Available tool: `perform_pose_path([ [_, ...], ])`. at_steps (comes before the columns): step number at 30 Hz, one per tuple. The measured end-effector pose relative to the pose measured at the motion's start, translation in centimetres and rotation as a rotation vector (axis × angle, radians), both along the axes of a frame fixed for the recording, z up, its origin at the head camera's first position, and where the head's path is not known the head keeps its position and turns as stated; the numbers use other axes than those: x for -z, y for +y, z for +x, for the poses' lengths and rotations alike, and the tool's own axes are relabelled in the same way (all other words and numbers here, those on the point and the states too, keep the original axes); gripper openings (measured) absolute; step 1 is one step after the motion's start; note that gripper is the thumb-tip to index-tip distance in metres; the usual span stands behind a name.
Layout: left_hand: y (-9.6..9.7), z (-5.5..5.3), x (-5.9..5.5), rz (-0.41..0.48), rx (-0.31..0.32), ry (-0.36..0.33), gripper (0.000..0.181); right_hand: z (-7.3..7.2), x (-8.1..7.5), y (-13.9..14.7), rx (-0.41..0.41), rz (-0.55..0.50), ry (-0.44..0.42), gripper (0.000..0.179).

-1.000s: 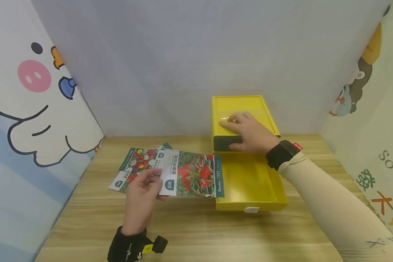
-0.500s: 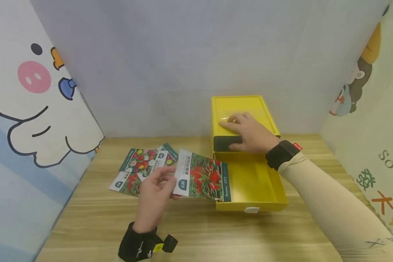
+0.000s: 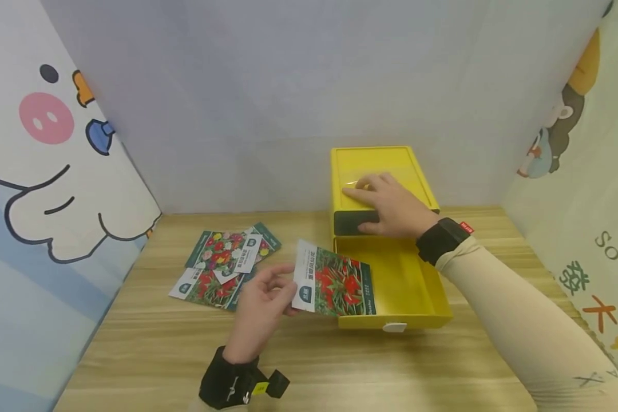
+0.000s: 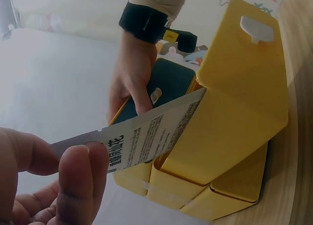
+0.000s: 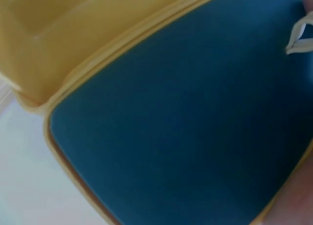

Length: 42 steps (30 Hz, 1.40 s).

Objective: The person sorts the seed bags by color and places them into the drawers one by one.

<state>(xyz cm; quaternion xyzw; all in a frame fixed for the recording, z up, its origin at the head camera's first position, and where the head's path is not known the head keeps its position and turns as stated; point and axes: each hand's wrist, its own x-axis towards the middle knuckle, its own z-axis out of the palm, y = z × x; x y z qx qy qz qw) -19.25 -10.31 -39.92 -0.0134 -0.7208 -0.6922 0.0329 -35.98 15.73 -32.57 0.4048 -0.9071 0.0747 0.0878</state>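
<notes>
My left hand [image 3: 265,306] pinches a seed packet [image 3: 340,286] with red flowers by its white end, between thumb and fingers. The packet's green end overlaps the left side of the pulled-out yellow drawer [image 3: 417,322] in the head view. In the left wrist view the packet's printed back [image 4: 151,132] faces the camera. My right hand [image 3: 396,206] grips the front top edge of the yellow drawer box [image 3: 376,158], fingers bent on the lid and thumb over the dark green upper drawer front [image 3: 349,223]. That front fills most of the right wrist view.
Several seed packets [image 3: 206,286] lie overlapping on the wooden table [image 3: 149,343], left of the box. A white tab handle [image 3: 394,327] sits on the drawer's front. A pale curtain [image 3: 237,114] hangs behind, and printed panels [image 3: 46,200] stand at both sides.
My left hand has carried the seed packet rightward, bringing its green end over the open drawer and uncovering more of the packets on the table. My right hand keeps its place.
</notes>
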Motion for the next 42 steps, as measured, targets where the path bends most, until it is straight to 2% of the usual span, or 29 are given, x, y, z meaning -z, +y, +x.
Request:
perform_pose_path([
  [6, 0.4, -0.3, 0.3, -0.027, 0.017, 0.002, 0.031, 0.1, -0.1, -0.1, 0.007, -0.002, -0.003, 0.075],
  [19, 1.2, -0.9, 0.8, -0.057, 0.047, -0.051, 0.028, 0.2, -0.5, -0.3, 0.017, -0.003, -0.014, 0.075],
  [26, 1.9, -1.1, 0.9, -0.055, 0.072, -0.046, 0.029, 0.1, -0.5, -0.4, 0.028, 0.002, -0.008, 0.076],
  [42, 4.2, -1.8, 2.5, -0.037, 0.117, -0.100, 0.030, 0.3, -0.1, -0.2, 0.022, -0.002, -0.008, 0.076],
])
